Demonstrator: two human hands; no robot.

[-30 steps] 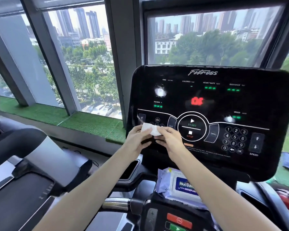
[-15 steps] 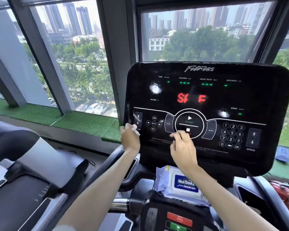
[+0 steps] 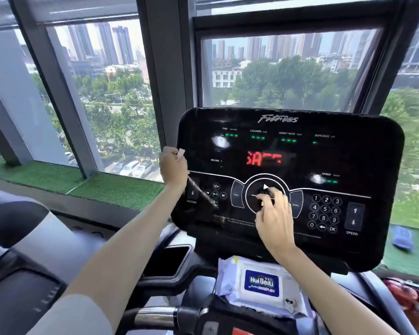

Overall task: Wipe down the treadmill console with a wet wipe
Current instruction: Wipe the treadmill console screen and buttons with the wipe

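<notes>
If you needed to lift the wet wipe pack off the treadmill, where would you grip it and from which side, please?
I would pinch the wet wipe pack by its soft left edge, coming from the left and above. It lies flat below the console with the blue label up, and the right hand and its forearm cross over the pack's right side, so the left edge is the clearer one.

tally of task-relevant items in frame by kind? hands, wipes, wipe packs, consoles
Hands: 2 (left hand, right hand)
Loose wet wipes: 1 (wet wipe, in the left hand at the console's left edge)
Wipe packs: 1 (wipe pack, below the console)
Consoles: 1 (console)
Total: 5
</notes>
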